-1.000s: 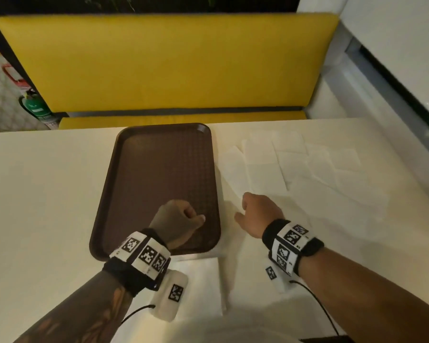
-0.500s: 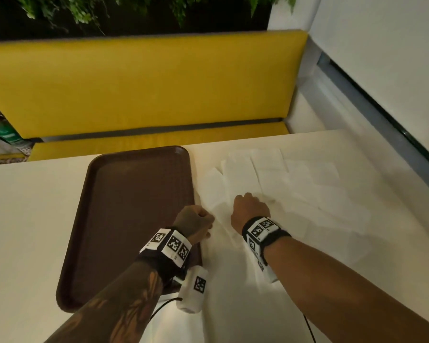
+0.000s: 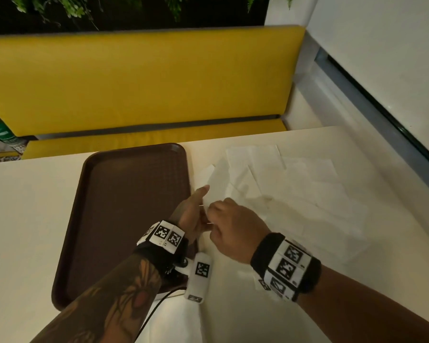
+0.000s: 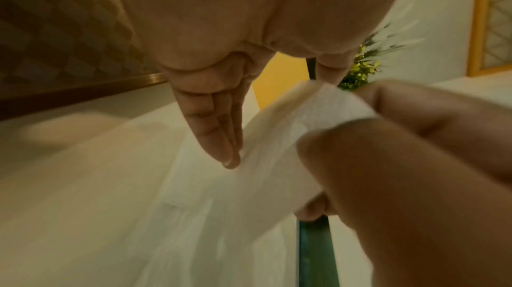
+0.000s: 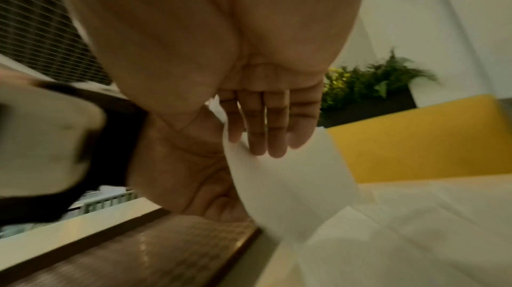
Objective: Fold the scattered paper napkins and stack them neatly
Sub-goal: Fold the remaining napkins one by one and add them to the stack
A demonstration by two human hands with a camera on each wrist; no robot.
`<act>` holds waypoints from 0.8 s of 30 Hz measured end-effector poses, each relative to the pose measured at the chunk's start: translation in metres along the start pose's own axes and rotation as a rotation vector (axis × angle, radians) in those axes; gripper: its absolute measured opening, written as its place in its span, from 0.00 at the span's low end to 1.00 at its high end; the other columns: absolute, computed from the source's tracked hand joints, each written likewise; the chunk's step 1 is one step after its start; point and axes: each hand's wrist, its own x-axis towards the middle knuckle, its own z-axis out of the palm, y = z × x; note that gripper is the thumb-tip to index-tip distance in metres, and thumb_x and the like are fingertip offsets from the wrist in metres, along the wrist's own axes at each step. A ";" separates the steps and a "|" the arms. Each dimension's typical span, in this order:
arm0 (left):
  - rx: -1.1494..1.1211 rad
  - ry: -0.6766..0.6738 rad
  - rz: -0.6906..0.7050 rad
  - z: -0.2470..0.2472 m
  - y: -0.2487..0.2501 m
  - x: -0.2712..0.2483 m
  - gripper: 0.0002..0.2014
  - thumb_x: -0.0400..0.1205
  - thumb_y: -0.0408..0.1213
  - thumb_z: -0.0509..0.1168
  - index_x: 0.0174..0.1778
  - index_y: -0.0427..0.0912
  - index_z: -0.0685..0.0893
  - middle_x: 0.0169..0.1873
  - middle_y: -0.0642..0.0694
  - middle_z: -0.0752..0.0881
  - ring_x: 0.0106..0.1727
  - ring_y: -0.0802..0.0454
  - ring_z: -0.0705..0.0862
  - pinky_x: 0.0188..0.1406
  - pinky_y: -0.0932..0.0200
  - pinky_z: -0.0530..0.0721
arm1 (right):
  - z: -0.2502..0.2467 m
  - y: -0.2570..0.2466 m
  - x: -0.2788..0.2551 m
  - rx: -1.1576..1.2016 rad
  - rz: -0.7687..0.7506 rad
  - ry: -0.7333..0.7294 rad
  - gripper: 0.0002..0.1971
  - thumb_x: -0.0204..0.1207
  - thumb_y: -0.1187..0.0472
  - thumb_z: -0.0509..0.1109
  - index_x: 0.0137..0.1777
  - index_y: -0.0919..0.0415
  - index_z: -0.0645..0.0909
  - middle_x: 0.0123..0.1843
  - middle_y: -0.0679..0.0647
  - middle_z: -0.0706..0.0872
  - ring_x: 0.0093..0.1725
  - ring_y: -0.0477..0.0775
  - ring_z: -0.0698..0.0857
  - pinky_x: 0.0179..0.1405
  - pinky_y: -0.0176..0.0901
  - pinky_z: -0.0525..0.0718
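My right hand (image 3: 230,226) pinches a white paper napkin (image 4: 277,171) between thumb and fingers, lifted off the table just right of the tray. The napkin (image 5: 291,182) hangs down in a curve from that pinch. My left hand (image 3: 191,214) is right beside it, its fingers (image 4: 219,138) straight and together, tips against the napkin's side. Whether the left thumb touches the napkin's top edge I cannot tell. Several scattered napkins (image 3: 295,194) lie flat and overlapping on the cream table (image 3: 22,219), to the right of both hands.
A brown plastic tray (image 3: 124,206) lies to the left of the hands with nothing in it. Another flat napkin (image 3: 178,318) lies near the table's front edge under my left wrist. A yellow bench (image 3: 134,82) runs behind the table, and a wall stands at the right.
My left hand left the tray's edge and moved right to meet the right hand. The right hand, flat on the napkins before, now holds one raised off the table.
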 end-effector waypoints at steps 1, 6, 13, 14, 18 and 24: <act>-0.007 0.022 0.024 -0.001 0.000 -0.002 0.17 0.81 0.49 0.65 0.49 0.37 0.87 0.42 0.37 0.90 0.41 0.44 0.88 0.36 0.53 0.86 | 0.001 -0.005 -0.005 -0.006 -0.049 0.003 0.09 0.77 0.60 0.62 0.52 0.60 0.81 0.49 0.53 0.82 0.48 0.52 0.77 0.42 0.47 0.82; 0.177 -0.047 0.222 -0.020 -0.008 -0.014 0.09 0.83 0.34 0.63 0.53 0.33 0.85 0.47 0.31 0.89 0.47 0.35 0.87 0.40 0.47 0.84 | -0.002 -0.007 -0.024 0.070 -0.047 0.042 0.16 0.77 0.46 0.62 0.56 0.55 0.82 0.50 0.47 0.83 0.49 0.44 0.78 0.42 0.41 0.84; 0.041 -0.191 0.326 -0.038 -0.005 -0.052 0.15 0.84 0.34 0.61 0.66 0.34 0.80 0.60 0.31 0.85 0.61 0.32 0.85 0.61 0.35 0.82 | -0.023 0.012 -0.020 0.652 0.579 0.053 0.17 0.82 0.41 0.59 0.49 0.55 0.78 0.38 0.45 0.84 0.35 0.41 0.84 0.41 0.40 0.80; 0.046 -0.201 0.341 -0.039 -0.004 -0.057 0.15 0.84 0.34 0.60 0.66 0.35 0.79 0.61 0.33 0.85 0.61 0.33 0.85 0.60 0.37 0.83 | -0.025 0.009 -0.018 0.749 0.595 0.011 0.16 0.83 0.43 0.59 0.50 0.55 0.78 0.35 0.45 0.84 0.31 0.40 0.84 0.38 0.39 0.81; 0.069 -0.225 0.408 -0.041 0.003 -0.074 0.14 0.85 0.33 0.57 0.66 0.36 0.78 0.60 0.35 0.86 0.59 0.36 0.86 0.55 0.43 0.87 | -0.031 0.001 -0.013 0.934 0.485 -0.013 0.11 0.83 0.56 0.66 0.42 0.60 0.79 0.27 0.45 0.80 0.27 0.46 0.78 0.31 0.39 0.79; 0.079 -0.186 0.522 -0.051 0.010 -0.091 0.13 0.83 0.23 0.57 0.64 0.32 0.77 0.55 0.40 0.89 0.54 0.44 0.89 0.44 0.56 0.89 | -0.032 -0.006 -0.011 1.053 0.339 0.079 0.05 0.84 0.68 0.64 0.55 0.65 0.81 0.37 0.69 0.84 0.30 0.57 0.72 0.26 0.42 0.73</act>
